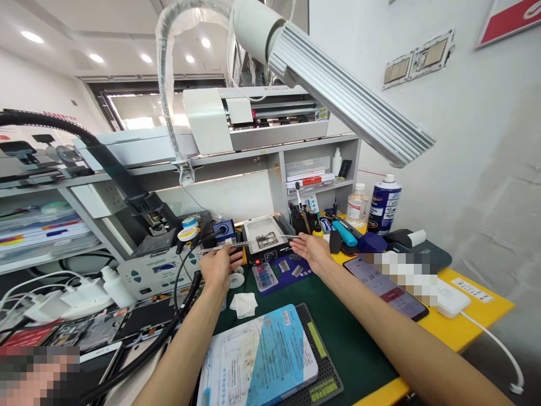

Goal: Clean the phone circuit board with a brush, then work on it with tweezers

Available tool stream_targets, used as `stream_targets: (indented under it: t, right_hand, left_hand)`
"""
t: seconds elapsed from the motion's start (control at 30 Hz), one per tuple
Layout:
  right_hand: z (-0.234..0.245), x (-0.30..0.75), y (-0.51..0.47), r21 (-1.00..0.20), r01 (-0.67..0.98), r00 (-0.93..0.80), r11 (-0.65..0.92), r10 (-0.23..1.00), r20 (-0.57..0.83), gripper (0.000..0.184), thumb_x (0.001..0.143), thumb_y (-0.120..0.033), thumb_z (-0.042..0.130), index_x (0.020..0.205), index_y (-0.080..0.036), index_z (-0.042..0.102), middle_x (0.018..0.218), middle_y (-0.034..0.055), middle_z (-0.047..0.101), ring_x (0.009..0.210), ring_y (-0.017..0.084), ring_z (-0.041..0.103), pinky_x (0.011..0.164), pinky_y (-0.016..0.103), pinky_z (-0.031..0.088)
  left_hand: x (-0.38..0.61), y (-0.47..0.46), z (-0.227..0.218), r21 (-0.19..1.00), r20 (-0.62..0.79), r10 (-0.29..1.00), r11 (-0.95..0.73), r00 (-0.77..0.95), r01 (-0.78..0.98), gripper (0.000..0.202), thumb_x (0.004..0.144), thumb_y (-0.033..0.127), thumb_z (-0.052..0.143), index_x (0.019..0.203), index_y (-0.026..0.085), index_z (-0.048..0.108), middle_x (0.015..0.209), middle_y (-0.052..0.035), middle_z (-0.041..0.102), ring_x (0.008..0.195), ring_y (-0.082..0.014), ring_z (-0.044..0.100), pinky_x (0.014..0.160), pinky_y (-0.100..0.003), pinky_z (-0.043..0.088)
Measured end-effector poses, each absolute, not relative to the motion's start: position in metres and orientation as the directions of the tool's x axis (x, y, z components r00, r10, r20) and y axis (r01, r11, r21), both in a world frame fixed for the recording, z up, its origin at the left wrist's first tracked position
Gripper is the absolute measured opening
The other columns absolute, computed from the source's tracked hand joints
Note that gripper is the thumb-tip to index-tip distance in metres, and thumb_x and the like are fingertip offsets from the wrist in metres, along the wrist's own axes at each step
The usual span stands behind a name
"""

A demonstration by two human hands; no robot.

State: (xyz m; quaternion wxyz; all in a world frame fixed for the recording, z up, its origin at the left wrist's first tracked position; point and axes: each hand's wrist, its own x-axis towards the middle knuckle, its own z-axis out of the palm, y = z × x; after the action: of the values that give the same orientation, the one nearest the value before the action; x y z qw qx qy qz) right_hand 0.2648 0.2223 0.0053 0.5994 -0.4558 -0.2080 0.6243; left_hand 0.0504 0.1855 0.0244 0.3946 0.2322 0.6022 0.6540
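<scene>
My left hand (pixel 220 264) is closed round a thin metal tool (pixel 228 246), tweezers by the look of it, whose tips point right toward a small frame-like part (pixel 267 241). That part lies on the white top of a small heating plate (pixel 262 235) with a red light on its front. On the plate's right side, my right hand (pixel 310 249) pinches a second thin metal tool (pixel 288 236) that points left at the plate. Both hands hover over the green mat (pixel 346 332).
A blue and white packet (pixel 257 355) lies near me on the mat. A phone (pixel 386 287) rests on the yellow mat at right, behind it a spray can (pixel 384 204) and bottle (pixel 357 205). A soldering station (pixel 158 270), cables and chargers crowd the left. A lamp arm (pixel 346 90) hangs overhead.
</scene>
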Motion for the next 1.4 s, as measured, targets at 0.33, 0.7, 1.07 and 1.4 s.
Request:
stream_targets:
  t: [0.33,0.7,1.07,1.4]
  right_hand:
    - [0.004,0.264,0.224,-0.812,-0.552,0.140,-0.188,0.940,-0.312,0.019,0.097,-0.025,0.062,0.111,-0.013,0.064,0.100,0.0050,0.069,0.080,0.015,0.069,0.067,0.029,0.060]
    - [0.001,0.264,0.224,-0.831,-0.516,0.140,-0.207,0.937,-0.320,0.019,0.096,-0.025,0.063,0.110,-0.013,0.064,0.102,0.0053,0.069,0.081,0.015,0.068,0.068,0.030,0.060]
    - [-0.005,0.263,0.230,-0.827,-0.515,0.136,-0.223,0.932,-0.336,0.019,0.097,-0.025,0.062,0.111,-0.013,0.064,0.102,0.0052,0.069,0.081,0.015,0.068,0.067,0.030,0.059]
    - [-0.002,0.264,0.229,-0.809,-0.534,0.131,-0.244,0.922,-0.364,0.023,0.096,-0.027,0.062,0.115,-0.013,0.063,0.107,0.0064,0.067,0.085,0.016,0.068,0.071,0.032,0.059]
  left_hand:
    - [0.050,0.190,0.018,0.964,-0.188,0.801,0.039,-0.569,-0.263,0.026,0.095,0.032,0.062,0.113,0.013,0.062,0.103,-0.0060,0.067,0.084,-0.0155,0.066,0.072,-0.032,0.059]
    - [0.052,0.189,0.023,0.952,-0.225,0.796,0.057,-0.561,-0.301,0.026,0.095,0.032,0.062,0.112,0.013,0.062,0.103,-0.0059,0.067,0.083,-0.0153,0.066,0.072,-0.032,0.059]
    - [0.049,0.195,0.019,0.941,-0.256,0.798,0.076,-0.545,-0.331,0.025,0.095,0.031,0.062,0.112,0.013,0.062,0.102,-0.0056,0.066,0.082,-0.0146,0.066,0.069,-0.030,0.059]
    - [0.048,0.195,0.019,0.925,-0.280,0.796,0.074,-0.536,-0.372,0.026,0.095,0.031,0.062,0.114,0.013,0.062,0.104,-0.0063,0.066,0.084,-0.0155,0.066,0.072,-0.032,0.059]
